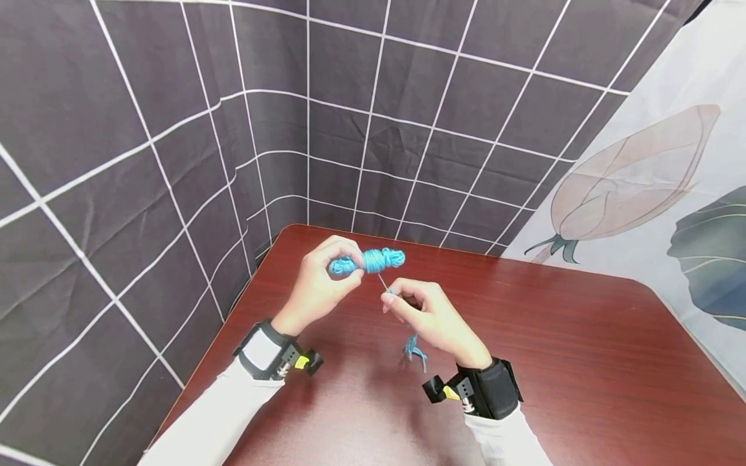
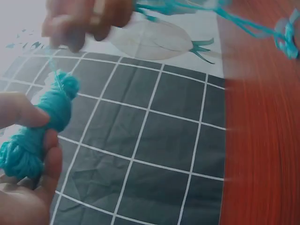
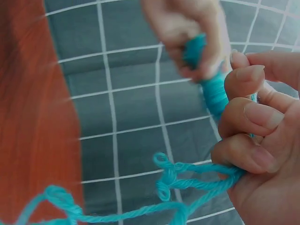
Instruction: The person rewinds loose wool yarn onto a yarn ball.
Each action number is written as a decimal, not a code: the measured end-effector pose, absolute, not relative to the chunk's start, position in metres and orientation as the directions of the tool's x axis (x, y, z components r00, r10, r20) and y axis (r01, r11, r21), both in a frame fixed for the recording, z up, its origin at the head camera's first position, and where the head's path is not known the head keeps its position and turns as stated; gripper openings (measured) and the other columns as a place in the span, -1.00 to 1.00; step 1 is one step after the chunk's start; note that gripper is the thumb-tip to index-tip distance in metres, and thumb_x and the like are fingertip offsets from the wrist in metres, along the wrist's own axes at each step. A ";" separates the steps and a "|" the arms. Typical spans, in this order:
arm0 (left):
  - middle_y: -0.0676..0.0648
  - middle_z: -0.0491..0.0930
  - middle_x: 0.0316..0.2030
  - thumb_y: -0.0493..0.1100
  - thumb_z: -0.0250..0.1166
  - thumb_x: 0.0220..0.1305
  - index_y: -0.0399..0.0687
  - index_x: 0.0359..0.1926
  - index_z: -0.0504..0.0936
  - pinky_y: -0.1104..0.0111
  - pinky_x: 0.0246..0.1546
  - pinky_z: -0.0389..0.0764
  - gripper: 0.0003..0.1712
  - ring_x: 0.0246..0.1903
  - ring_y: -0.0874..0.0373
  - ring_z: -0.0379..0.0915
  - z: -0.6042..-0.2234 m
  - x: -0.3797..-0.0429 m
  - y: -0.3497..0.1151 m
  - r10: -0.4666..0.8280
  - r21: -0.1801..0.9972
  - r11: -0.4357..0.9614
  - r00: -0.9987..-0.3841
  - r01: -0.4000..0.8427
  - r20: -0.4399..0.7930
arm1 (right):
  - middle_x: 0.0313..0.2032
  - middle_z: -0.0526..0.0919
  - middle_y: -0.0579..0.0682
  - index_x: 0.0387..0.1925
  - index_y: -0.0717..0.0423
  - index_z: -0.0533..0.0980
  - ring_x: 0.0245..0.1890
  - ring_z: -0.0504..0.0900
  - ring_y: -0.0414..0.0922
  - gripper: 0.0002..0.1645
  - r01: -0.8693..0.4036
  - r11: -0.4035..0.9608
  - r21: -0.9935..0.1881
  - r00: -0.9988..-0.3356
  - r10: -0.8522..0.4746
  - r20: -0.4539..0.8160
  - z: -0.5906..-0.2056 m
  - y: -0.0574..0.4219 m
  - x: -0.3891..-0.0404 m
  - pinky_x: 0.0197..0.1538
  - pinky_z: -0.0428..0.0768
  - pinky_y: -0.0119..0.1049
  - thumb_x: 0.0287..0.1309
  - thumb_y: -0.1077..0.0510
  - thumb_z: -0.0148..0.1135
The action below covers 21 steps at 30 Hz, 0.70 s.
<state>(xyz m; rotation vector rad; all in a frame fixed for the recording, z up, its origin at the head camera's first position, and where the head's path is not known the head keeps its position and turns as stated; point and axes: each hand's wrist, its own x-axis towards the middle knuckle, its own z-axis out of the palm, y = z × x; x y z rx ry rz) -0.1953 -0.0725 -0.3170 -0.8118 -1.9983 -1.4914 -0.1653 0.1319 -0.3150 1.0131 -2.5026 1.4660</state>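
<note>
My left hand (image 1: pixel 322 279) grips a wound bundle of turquoise cord (image 1: pixel 377 260) between thumb and fingers, near one end of it. Tight wraps circle the bundle's middle, and small loops stick out at both ends, as the left wrist view shows. A thin taut strand (image 1: pixel 383 282) runs from the bundle down to my right hand (image 1: pixel 428 315), which pinches it. In the right wrist view the other fingers of that hand curl over the cord. Below it dangles a loose, knotted tail of cord (image 3: pixel 171 182) with small loops.
Under both hands lies a reddish-brown wooden table (image 1: pixel 583 362). A dark cloth with a white grid (image 1: pixel 338 129) hangs behind and to the left. At the right is a white cloth with a printed flower bud (image 1: pixel 623 181). Each wrist wears a black strap with a small camera.
</note>
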 end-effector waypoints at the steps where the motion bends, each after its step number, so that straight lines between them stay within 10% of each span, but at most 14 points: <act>1: -0.05 0.56 -0.30 -0.42 0.33 -0.10 -0.14 -0.44 0.60 0.23 -0.23 0.53 -0.83 -0.23 0.19 0.42 -0.322 -0.198 -0.072 0.177 0.654 0.236 -0.694 0.719 0.698 | -0.70 0.33 -0.09 -0.47 0.01 0.52 -0.71 0.28 -0.20 -0.84 -0.578 0.325 -0.749 -0.776 -0.503 0.381 -0.309 0.131 -0.162 -0.61 0.30 -0.40 0.22 0.15 0.11; 7: 0.07 0.54 -0.32 -0.38 0.30 -0.11 0.00 -0.47 0.57 0.29 -0.21 0.52 -0.81 -0.24 0.28 0.40 -0.332 -0.200 -0.071 0.389 0.600 0.243 -0.644 0.762 0.659 | -0.69 0.36 0.01 -0.46 0.24 0.55 -0.70 0.26 -0.20 -0.88 -0.635 0.330 -0.698 -0.754 -0.461 0.468 -0.271 0.129 -0.146 -0.64 0.27 -0.36 0.16 0.32 0.13; 14: -0.09 0.54 -0.33 -0.49 0.27 -0.13 -0.14 -0.50 0.54 0.28 -0.28 0.54 -0.80 -0.22 0.16 0.41 -0.308 -0.176 -0.073 0.597 0.614 -0.059 -0.465 0.787 0.654 | -0.69 0.29 -0.04 -0.37 0.18 0.58 -0.70 0.22 -0.19 -0.91 -0.640 0.410 -0.650 -0.768 -0.380 0.516 -0.270 0.135 -0.158 -0.62 0.24 -0.31 0.16 0.28 0.15; 21: -0.20 0.52 -0.33 -0.57 0.30 -0.15 -0.29 -0.50 0.52 0.39 -0.29 0.59 -0.80 -0.24 0.06 0.42 -0.296 -0.175 -0.074 0.431 0.632 -0.098 -0.540 0.769 0.723 | -0.61 0.50 -0.01 -0.40 0.25 0.58 -0.62 0.38 -0.23 -0.91 -0.600 0.375 -0.707 -0.794 -0.386 0.469 -0.295 0.129 -0.167 -0.54 0.39 -0.42 0.12 0.35 0.15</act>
